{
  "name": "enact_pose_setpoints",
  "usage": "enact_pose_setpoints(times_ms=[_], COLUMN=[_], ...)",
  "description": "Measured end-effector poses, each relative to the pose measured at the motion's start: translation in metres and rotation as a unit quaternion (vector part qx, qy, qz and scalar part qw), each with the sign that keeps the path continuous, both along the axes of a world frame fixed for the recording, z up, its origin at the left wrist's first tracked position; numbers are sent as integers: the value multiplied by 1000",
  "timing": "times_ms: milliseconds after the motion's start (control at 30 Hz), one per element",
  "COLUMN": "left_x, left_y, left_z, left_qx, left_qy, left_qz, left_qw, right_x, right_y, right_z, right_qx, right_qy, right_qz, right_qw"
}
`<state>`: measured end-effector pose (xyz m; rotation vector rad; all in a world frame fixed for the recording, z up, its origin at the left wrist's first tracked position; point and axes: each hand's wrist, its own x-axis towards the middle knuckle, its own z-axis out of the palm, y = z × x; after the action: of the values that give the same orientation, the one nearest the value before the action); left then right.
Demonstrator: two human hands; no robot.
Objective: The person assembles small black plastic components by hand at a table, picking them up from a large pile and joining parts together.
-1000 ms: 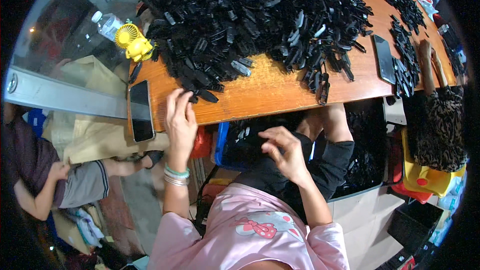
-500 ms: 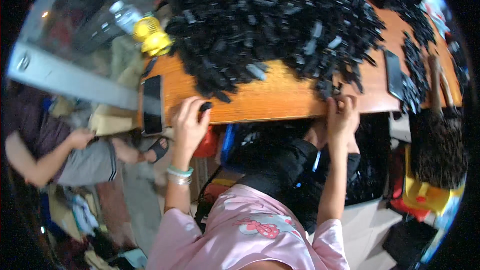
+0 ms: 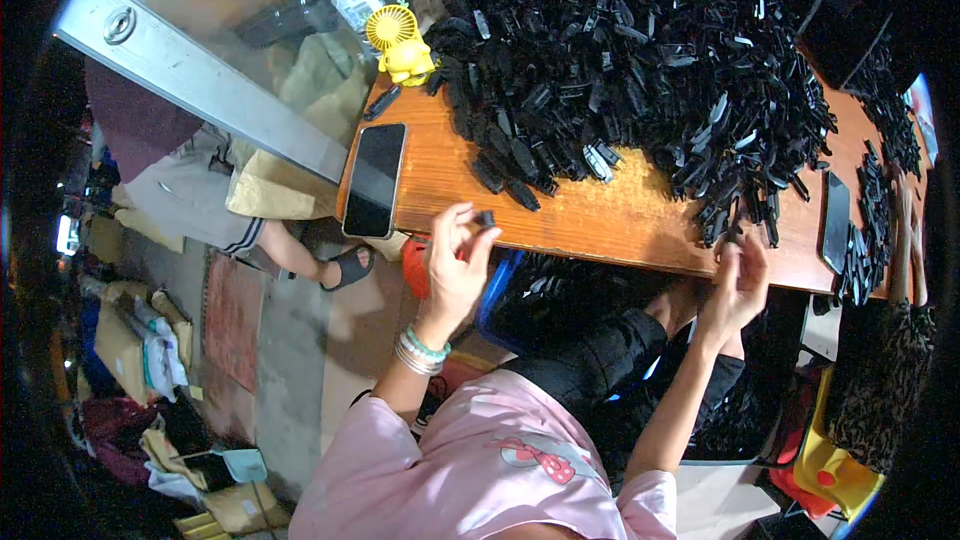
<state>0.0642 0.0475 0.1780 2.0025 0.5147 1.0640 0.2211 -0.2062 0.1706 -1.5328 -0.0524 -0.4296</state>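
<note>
In the head view, the left hand (image 3: 455, 275) is raised at the table's near edge, its wrist bent up, and a small black piece (image 3: 485, 219) is pinched between thumb and fingertip. The right hand (image 3: 735, 290) is extended farther right, its fingers bunched narrowly at the pile's near fringe; whether anything is gripped there cannot be told. The pile (image 3: 610, 70), made up of slim, glossy, dark plastic-looking pieces, is heaped across the far side of the worn, orange-brown wooden table (image 3: 630, 190). A flat, smooth phone (image 3: 374, 180) is placed at left.
</note>
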Motion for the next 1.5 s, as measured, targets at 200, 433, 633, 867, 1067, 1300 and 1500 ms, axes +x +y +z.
enact_pose_setpoints(times_ms=[200, 433, 633, 867, 1067, 1300, 1500], left_x=[-5, -10, -14, -11, -11, -9, -8], left_y=[-46, -59, -58, -58, -70, -69, -86], left_z=[36, 61, 63, 76, 62, 60, 50], left_qx=[-110, -85, -78, 6, -55, -34, -136], left_qy=[107, 116, 95, 132, 139, 143, 99], left_qz=[-243, -289, -275, -309, -281, -316, -263], left_qw=[958, 946, 954, 942, 948, 937, 950], right_x=[-67, -79, -82, -95, -96, -95, -102], right_y=[46, 43, 35, 35, 33, 30, 39], right_z=[47, 51, 60, 53, 47, 42, 45], right_qx=[126, 97, -119, -288, -350, -354, -348], right_qy=[148, 110, 11, -148, -175, -182, -223], right_qz=[372, 494, 502, 416, 361, 377, 278], right_qw=[908, 857, 856, 850, 846, 837, 867])
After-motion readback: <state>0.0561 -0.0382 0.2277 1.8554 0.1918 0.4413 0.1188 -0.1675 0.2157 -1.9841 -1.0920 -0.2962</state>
